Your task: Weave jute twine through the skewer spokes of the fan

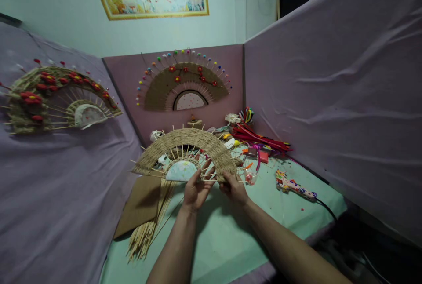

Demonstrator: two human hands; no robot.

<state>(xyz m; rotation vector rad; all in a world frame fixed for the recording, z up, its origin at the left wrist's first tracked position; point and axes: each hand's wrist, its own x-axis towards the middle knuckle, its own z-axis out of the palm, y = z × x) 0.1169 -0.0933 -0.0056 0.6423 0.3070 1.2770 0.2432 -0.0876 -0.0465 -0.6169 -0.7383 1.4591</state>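
A woven fan (178,138) is held up over the table, its arched band wound from tan cord and thin sticks poking past the rim. At its base sits a pale half-round piece (181,171) with a faint pattern. My left hand (195,189) grips the fan beside this half-round, thumb in front and some fingers showing behind the sticks. Around the band's lower right end my right hand (233,187) is closed, its fingers partly hidden by the fan.
Bundled sticks (143,235) lie by brown cardboard (140,202) at left. A patterned glue gun (295,186) with a black cord rests at right. Red pipe cleaners (260,138) and craft bits crowd the back. Decorated fans hang on the left cloth (79,178) and back panel (127,75).
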